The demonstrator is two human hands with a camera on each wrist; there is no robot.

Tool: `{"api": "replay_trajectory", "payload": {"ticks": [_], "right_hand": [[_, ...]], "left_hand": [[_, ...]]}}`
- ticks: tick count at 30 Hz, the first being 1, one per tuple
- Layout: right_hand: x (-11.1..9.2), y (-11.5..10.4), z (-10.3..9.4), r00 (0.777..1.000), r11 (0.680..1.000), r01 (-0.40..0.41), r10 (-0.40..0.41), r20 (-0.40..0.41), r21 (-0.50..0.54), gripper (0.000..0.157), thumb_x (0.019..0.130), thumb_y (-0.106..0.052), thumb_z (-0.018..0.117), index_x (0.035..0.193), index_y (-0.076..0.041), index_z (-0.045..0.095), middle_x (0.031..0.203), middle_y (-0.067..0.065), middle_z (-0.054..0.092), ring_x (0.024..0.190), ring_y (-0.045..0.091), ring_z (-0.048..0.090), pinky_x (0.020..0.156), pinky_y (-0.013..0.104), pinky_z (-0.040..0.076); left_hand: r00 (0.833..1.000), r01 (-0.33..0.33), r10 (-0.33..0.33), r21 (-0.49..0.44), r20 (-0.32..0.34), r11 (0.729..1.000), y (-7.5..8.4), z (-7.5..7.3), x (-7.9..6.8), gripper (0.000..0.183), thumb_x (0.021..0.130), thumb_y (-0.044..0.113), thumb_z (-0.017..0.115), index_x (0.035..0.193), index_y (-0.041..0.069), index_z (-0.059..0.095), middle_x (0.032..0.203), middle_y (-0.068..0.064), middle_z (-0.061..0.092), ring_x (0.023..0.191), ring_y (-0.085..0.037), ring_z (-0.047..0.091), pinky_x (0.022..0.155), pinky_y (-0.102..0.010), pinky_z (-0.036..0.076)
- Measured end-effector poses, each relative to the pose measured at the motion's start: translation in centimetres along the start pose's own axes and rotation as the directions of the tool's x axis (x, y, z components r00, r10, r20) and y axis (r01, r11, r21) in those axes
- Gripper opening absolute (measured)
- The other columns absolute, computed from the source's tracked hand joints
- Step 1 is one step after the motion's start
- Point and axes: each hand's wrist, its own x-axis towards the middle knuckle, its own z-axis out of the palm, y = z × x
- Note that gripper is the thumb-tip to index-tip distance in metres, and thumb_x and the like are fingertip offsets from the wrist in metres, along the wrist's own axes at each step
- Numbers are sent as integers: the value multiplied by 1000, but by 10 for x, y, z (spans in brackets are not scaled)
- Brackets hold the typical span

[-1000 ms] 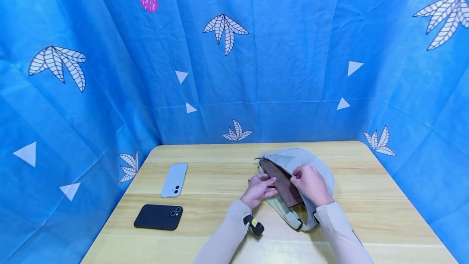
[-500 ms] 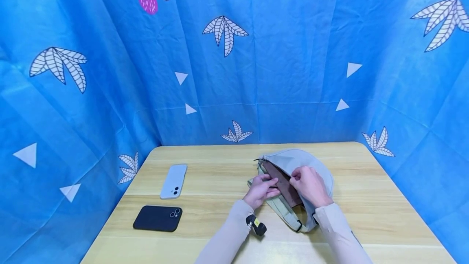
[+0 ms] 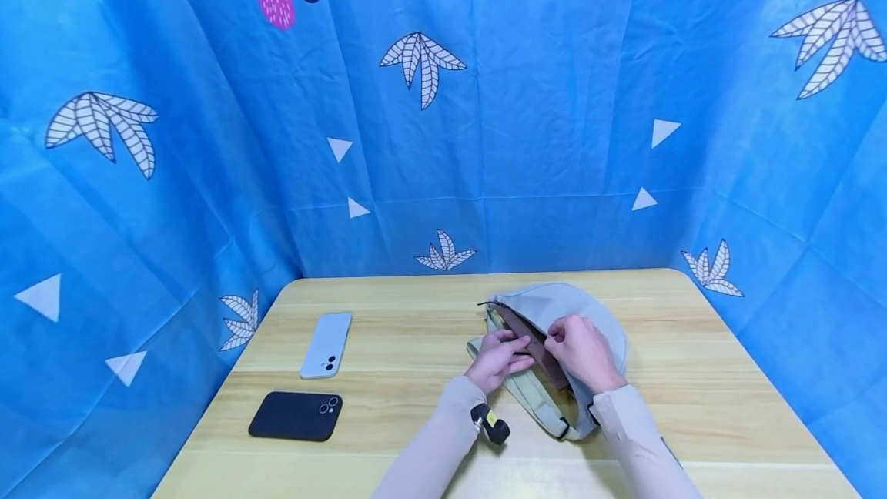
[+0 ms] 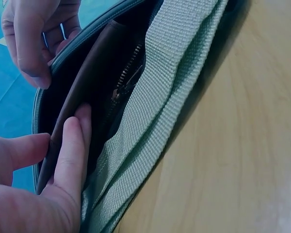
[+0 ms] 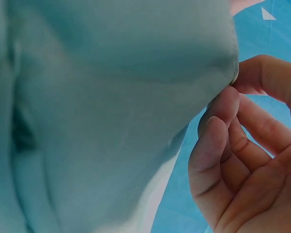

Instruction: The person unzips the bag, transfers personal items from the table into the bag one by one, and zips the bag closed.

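Observation:
A light grey waist bag [image 3: 554,300] lies on the right half of the table with its zipped mouth spread apart. My left hand [image 3: 497,360] pinches a flat brown leather wallet [image 4: 82,80], thumb on one face and fingers on the other. Most of the wallet sits inside the mouth, slanted along it. Between thumb and fingertips, my right hand [image 3: 585,351] grips the bag's far rim, pulling it away from the wallet; the right wrist view shows this pinch at the edge of the fabric. Inside the bag, an inner zipper [image 4: 128,73] shows beside the wallet.
A pale webbing strap [image 4: 160,82] runs along the bag's near side. On the table's left part lie a white phone [image 3: 326,345] and, nearer, a black phone [image 3: 296,415], both camera side up. A blue patterned curtain [image 3: 554,137] surrounds the table [image 3: 409,406].
The wallet has gone deeper into the bag, with less of it showing. My left hand has moved slightly right toward the mouth. My right hand keeps its grip on the rim.

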Motion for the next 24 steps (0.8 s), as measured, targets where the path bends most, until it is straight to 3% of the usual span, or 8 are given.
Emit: {"api": "replay_trajectory", "payload": {"ticks": [5, 15, 24], "right_hand": [[0, 0, 1, 1000, 1000, 2, -2, -8, -3, 15, 81, -3, 68, 73, -14, 73, 64, -6, 65, 59, 12, 52, 54, 28, 42], [0, 0, 1, 1000, 1000, 3, -3, 2, -5, 14, 80, -4, 68, 73, -15, 73, 66, -6, 66, 61, 12, 53, 55, 29, 44], [0, 0, 1, 1000, 1000, 7, -7, 0, -7, 17, 79, -5, 68, 68, -17, 70, 61, -8, 60, 58, 12, 50, 54, 30, 41]], "left_hand": [[1000, 7, -7, 1, -6, 1000, -1, 4, 2, 24, 97, 4, 69, 115, 1, 53, 82, -3, 66, 62, -9, 68, 70, -24, 64], [999, 34, -33, 39, -34, 999, 2, 11, 4, 28, 97, 6, 69, 119, 1, 54, 81, -4, 67, 65, -11, 71, 75, -26, 65], [999, 36, -33, 65, -42, 997, 2, 19, 7, 26, 96, 5, 69, 117, 3, 54, 74, -5, 73, 66, -14, 74, 66, -23, 64]]}}
